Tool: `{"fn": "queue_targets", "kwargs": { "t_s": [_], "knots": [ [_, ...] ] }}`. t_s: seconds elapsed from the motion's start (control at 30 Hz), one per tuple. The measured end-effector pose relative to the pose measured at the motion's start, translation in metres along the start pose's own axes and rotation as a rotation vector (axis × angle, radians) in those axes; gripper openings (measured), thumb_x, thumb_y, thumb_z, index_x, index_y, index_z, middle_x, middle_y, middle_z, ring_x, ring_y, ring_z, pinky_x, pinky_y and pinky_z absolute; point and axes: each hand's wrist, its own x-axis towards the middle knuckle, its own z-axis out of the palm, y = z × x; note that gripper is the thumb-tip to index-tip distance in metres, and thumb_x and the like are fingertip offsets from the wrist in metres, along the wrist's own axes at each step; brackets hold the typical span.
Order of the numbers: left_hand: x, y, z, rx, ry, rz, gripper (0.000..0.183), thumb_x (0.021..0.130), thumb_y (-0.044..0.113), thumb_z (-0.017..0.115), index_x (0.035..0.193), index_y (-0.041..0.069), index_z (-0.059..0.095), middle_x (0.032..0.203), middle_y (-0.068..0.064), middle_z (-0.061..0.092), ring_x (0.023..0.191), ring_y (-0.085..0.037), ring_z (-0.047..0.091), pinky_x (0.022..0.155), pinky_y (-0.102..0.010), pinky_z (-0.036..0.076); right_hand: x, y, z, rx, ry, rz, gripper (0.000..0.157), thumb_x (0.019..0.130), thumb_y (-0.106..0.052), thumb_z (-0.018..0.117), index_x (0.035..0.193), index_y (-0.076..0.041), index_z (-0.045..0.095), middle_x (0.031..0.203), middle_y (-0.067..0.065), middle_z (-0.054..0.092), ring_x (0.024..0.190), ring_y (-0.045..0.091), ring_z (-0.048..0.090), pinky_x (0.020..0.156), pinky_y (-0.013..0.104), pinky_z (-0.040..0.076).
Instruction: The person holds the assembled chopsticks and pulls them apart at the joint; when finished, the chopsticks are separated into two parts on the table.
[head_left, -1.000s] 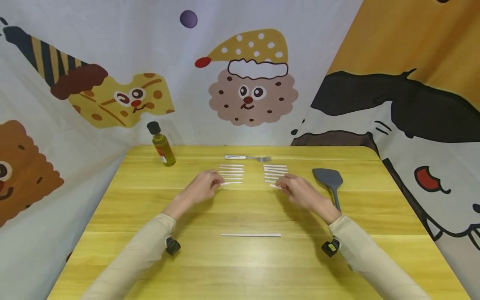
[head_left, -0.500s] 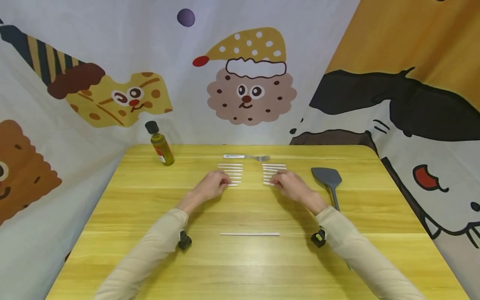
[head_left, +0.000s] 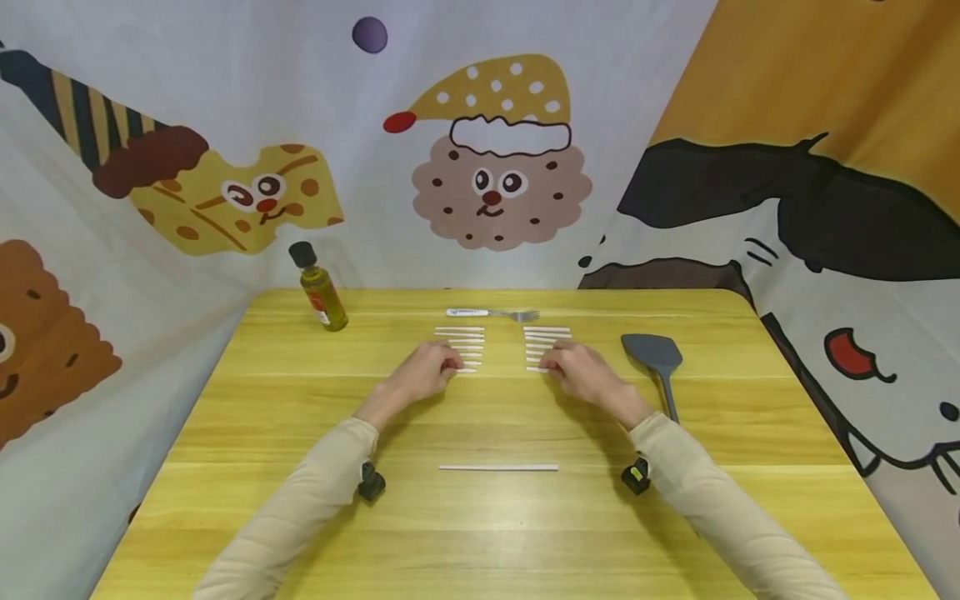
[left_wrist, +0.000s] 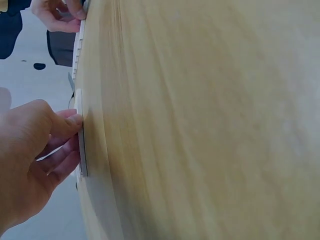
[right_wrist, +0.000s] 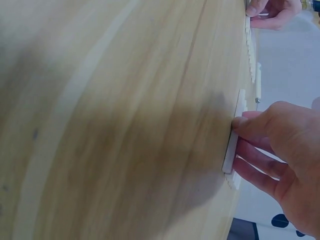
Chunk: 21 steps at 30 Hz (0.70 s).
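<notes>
My left hand (head_left: 426,371) pinches a short white stick (left_wrist: 83,157) between thumb and fingers at the near end of the left column of short white sticks (head_left: 460,334). Opposite it, my right hand (head_left: 585,372) pinches another short white stick (right_wrist: 230,155) at the near end of the right column of sticks (head_left: 547,335). Both held sticks lie level with the tabletop, roughly parallel to the others. The fingers hide part of each column in the head view. A longer thin white stick (head_left: 498,467) lies alone nearer the front.
Behind the columns lies a fork (head_left: 517,316) with a white handle. A grey spatula (head_left: 656,354) rests right of my right hand, its handle partly behind the forearm. An oil bottle (head_left: 324,296) stands at the table's (head_left: 360,533) back left; a printed cloth (head_left: 300,83) hangs behind.
Both hands have moved inward, toward each other. The right hand's stick has shifted left and straightened into line with its column. During the last half second the hands barely move.
</notes>
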Motion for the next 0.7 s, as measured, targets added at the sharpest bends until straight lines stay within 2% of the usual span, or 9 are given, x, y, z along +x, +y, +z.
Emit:
{"fn": "queue_targets", "kwargs": {
  "t_s": [0.27,0.47,0.6,0.7],
  "knots": [
    [0.0,0.001,0.002,-0.001,0.002,-0.001,0.015,0.091,-0.005,0.067,0.1,0.003,0.075,0.094,-0.008,0.069,0.087,-0.018,0.065,0.08,-0.028,0.059,-0.001,-0.002,-0.006,-0.022,0.015,-0.01,0.022,0.082,0.01,0.07,0.095,-0.006,0.078,0.094,0.008,0.073,0.083,0.021,0.069,0.072,0.034,0.061],
    [0.0,0.004,0.003,0.023,0.032,0.01,0.015,0.091,-0.003,0.068,0.101,0.005,0.076,0.094,-0.006,0.069,0.087,-0.017,0.065,0.08,-0.026,0.059,-0.006,-0.007,-0.012,-0.006,0.045,-0.047,0.014,0.085,0.003,0.074,0.096,-0.005,0.077,0.093,0.007,0.073,0.08,0.02,0.069,0.069,0.032,0.061],
    [-0.004,0.015,0.0,0.03,0.056,0.043,0.013,0.091,-0.001,0.069,0.101,0.005,0.076,0.095,-0.005,0.069,0.086,-0.016,0.066,0.08,-0.026,0.059,-0.014,-0.02,-0.018,0.049,0.04,-0.056,0.014,0.086,0.0,0.076,0.099,-0.004,0.076,0.094,0.007,0.073,0.08,0.018,0.069,0.07,0.031,0.06],
    [-0.012,0.029,-0.003,0.02,0.042,0.091,0.012,0.092,0.0,0.07,0.102,0.004,0.076,0.096,-0.006,0.071,0.087,-0.017,0.067,0.083,-0.029,0.06,-0.02,-0.034,-0.024,0.1,0.014,-0.057,0.015,0.087,0.0,0.075,0.102,-0.003,0.075,0.095,0.008,0.073,0.081,0.018,0.069,0.07,0.031,0.06]
  ]
}}
